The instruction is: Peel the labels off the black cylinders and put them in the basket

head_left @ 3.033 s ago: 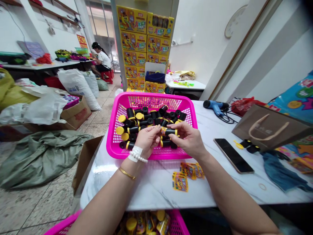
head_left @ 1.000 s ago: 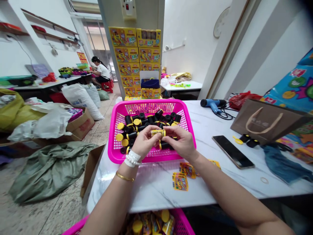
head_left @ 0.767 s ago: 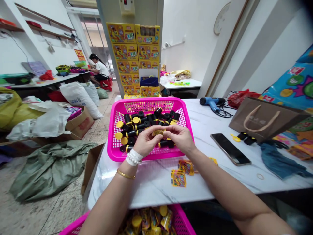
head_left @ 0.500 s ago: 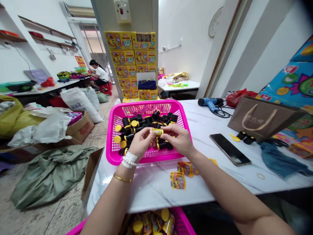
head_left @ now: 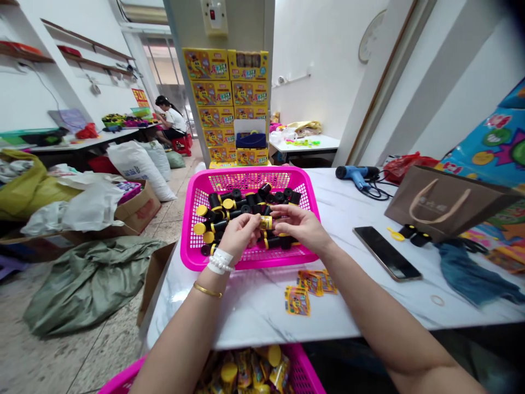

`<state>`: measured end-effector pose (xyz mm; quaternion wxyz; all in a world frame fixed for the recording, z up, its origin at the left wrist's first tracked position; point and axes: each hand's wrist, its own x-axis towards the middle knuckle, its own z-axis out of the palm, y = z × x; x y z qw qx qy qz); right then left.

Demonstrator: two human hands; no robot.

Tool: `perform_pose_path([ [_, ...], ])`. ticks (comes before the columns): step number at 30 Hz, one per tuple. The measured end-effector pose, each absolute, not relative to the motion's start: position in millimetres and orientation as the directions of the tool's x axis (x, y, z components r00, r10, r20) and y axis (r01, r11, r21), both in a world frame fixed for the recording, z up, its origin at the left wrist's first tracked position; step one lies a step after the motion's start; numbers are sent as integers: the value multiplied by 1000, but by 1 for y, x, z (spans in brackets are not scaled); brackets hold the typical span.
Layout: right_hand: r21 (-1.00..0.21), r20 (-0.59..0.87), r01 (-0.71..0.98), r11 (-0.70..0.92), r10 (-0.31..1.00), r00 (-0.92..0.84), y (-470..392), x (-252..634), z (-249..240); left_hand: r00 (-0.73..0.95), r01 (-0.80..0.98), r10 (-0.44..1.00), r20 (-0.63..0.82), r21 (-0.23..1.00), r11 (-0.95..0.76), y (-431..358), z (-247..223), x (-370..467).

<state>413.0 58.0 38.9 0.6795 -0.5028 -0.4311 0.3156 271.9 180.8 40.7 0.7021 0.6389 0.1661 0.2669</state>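
Observation:
In the head view my left hand (head_left: 240, 234) pinches the left end of a small cylinder with a yellow printed wrapper (head_left: 266, 222), held above the pink basket. My right hand (head_left: 301, 227) is at its right end, thumb and fingers stretched and parted around that end; whether they touch it is hard to see. Below both hands, the pink basket (head_left: 191, 254) holds many black canisters (head_left: 215, 202), several with yellow caps (head_left: 199, 228). Nearer me on the white table (head_left: 250, 320) lie several flat printed orange wrappers (head_left: 298, 301).
A second pink basket (head_left: 305, 369) with wrapped pieces sits below the table edge. To the right are a phone (head_left: 386, 253), a blue heat gun (head_left: 357, 176), a brown paper bag (head_left: 429, 205) and blue cloth (head_left: 471, 271). Yellow boxes (head_left: 211, 93) stand stacked behind; a person (head_left: 172, 120) sits far left.
My right hand has loosened, its fingers straighter and farther from the wrapped cylinder. My left hand still pinches the cylinder. The view has shifted slightly.

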Motion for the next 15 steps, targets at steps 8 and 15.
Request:
perform_pose_path([
  [8,-941,338,207,268,750,569,58,396,27,834,-195,536,134,979,57,179,42,270],
  [15,-936,-19,-311,166,856,516,59,398,37,854,-262,457,250,964,-39,181,46,265],
])
